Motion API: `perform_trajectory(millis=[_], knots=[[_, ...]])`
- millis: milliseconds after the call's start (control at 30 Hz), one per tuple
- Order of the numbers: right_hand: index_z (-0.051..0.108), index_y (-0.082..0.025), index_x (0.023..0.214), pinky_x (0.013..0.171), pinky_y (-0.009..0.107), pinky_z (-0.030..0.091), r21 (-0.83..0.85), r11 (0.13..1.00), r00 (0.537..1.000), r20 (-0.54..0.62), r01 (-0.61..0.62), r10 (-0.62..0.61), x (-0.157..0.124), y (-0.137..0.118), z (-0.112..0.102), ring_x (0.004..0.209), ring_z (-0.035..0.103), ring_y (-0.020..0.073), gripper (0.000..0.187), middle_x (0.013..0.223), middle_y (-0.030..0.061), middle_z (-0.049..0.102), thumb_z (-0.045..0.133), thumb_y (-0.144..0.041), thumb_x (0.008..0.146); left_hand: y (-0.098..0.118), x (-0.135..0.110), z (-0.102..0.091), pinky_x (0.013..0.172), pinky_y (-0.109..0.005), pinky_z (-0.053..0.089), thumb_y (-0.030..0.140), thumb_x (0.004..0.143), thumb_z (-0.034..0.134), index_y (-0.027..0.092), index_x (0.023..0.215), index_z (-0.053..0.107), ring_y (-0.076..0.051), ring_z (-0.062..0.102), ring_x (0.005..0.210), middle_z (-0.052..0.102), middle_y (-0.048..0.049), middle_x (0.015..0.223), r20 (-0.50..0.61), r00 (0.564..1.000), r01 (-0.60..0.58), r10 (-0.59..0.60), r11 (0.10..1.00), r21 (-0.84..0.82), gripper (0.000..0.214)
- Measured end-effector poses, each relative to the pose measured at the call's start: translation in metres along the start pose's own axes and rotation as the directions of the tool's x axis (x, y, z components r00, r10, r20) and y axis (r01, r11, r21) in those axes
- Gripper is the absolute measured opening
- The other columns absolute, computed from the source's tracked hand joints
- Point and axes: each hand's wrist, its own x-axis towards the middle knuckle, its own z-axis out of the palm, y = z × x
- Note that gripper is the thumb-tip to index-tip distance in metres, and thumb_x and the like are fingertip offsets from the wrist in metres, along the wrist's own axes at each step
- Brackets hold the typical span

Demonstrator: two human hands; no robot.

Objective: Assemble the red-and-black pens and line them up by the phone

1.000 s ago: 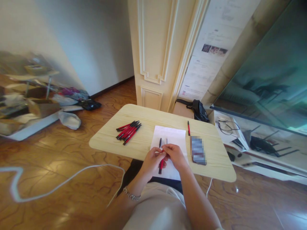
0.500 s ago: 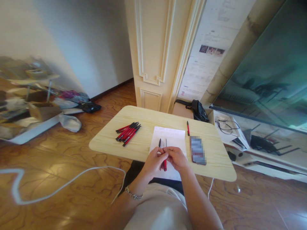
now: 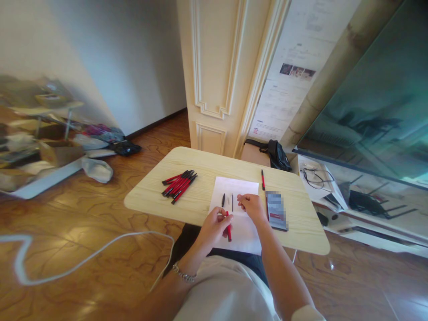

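My left hand is closed around a red pen barrel, which slants down toward me over a white sheet of paper. My right hand hovers over the right side of the sheet. Its fingers are drawn together, and whatever they may hold is too small to make out. Left of those fingertips lies a thin dark refill. A black pen tip piece rests farther left, with a small pale part, perhaps a spring, in between.
A pile of red-and-black pens lies on the left of the pale wooden table. One more pen lies beyond a phone on the right. Behind the table are a black bag and a panelled door.
My hands have come apart. My right hand has moved right and away from me, off the barrel, while the left keeps hold of it. The small parts on the paper now show more fully.
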Motion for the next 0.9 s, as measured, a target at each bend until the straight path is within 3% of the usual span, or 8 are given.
perform_trajectory(millis=[67,167,267,533,700,900], knots=[[0.065,-0.012,0.067,0.048,0.023,0.037,-0.082,0.996,1.000,0.018,0.021,-0.020,0.001,0.002,0.000,0.048,0.051,0.0112,0.040,0.056,0.0039,0.062,0.052,-0.048,0.080,0.000,0.000,0.000,0.040,-0.019,0.040,0.045,0.077,0.061,0.020,0.085,0.041,-0.011,0.054,0.044,0.058,0.0037,0.057,0.005,1.000,0.002,-0.002,1.000,-0.005,0.033],[0.069,-0.014,0.084,0.055,0.023,0.041,-0.184,0.982,0.998,0.052,0.041,-0.032,0.001,0.002,0.000,0.057,0.058,0.0126,0.028,0.071,0.0049,0.068,0.050,-0.035,0.083,0.002,0.000,0.000,0.041,-0.020,0.041,0.045,0.077,0.061,0.020,0.085,0.041,-0.011,0.055,0.045,0.058,0.0033,0.058,0.012,1.000,0.003,-0.003,1.000,-0.009,0.034],[0.068,-0.019,0.097,0.063,0.023,0.042,-0.331,0.942,0.998,0.015,0.061,-0.059,-0.002,-0.001,0.001,0.068,0.061,0.0138,0.024,0.082,0.0044,0.070,0.051,-0.026,0.082,0.003,-0.001,0.000,0.041,-0.020,0.042,0.045,0.077,0.061,0.021,0.086,0.040,-0.011,0.056,0.045,0.059,0.0035,0.058,0.010,1.000,-0.008,0.008,1.000,-0.007,0.034],[0.071,-0.020,0.087,0.073,0.026,0.038,-0.648,0.759,0.993,-0.033,0.063,-0.111,-0.008,-0.005,0.009,0.083,0.061,0.0185,0.021,0.090,0.0085,0.069,0.052,-0.026,0.084,0.001,0.001,-0.001,0.041,-0.020,0.041,0.045,0.076,0.064,0.020,0.093,0.040,-0.012,0.056,0.044,0.060,0.0035,0.058,-0.025,0.999,-0.026,0.026,1.000,-0.016,0.038],[0.070,-0.020,0.093,0.076,0.026,0.039,-0.632,0.771,0.989,-0.048,0.077,-0.139,-0.009,-0.005,0.009,0.086,0.061,0.0185,0.021,0.094,0.0087,0.068,0.051,-0.025,0.085,0.006,0.001,-0.001,0.044,-0.021,0.043,0.045,0.076,0.063,0.018,0.104,0.045,-0.013,0.057,0.047,0.062,0.0017,0.061,-0.031,0.998,-0.060,0.061,0.998,0.022,0.042],[0.066,-0.018,0.099,0.077,0.027,0.043,-0.409,0.898,0.968,-0.108,0.163,-0.226,-0.023,-0.022,0.000,0.086,0.060,0.0173,0.026,0.097,0.0080,0.068,0.044,-0.026,0.088,0.012,0.003,-0.001,0.055,-0.024,0.047,0.042,0.075,0.064,0.017,0.084,0.060,-0.019,0.065,0.069,0.068,-0.0069,0.078,-0.040,0.989,-0.135,0.141,0.983,0.127,0.028]])
